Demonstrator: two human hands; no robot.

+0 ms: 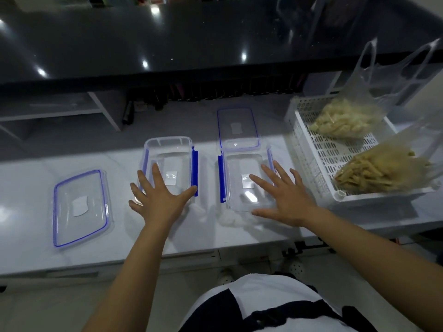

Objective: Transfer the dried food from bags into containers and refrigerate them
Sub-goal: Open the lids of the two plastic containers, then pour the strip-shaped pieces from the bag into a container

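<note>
Two clear plastic containers with blue clips stand open side by side on the white counter: the left container (169, 149) and the right container (242, 161). My left hand (158, 197) hovers flat with spread fingers over the left one's near end. My right hand (285, 197) is spread over the right one's near right corner. Neither hand holds anything. One lid (80, 207) lies flat at the left. A second lid (237, 128) lies just behind the right container. Two clear bags of pale dried food sit in a white basket (309, 149): the far bag (345, 121) and the near bag (381, 171).
A dark glossy raised counter (167, 44) runs along the back, with a shelf recess below it. The white counter's front edge (119, 262) is near my body. The basket fills the right end of the counter.
</note>
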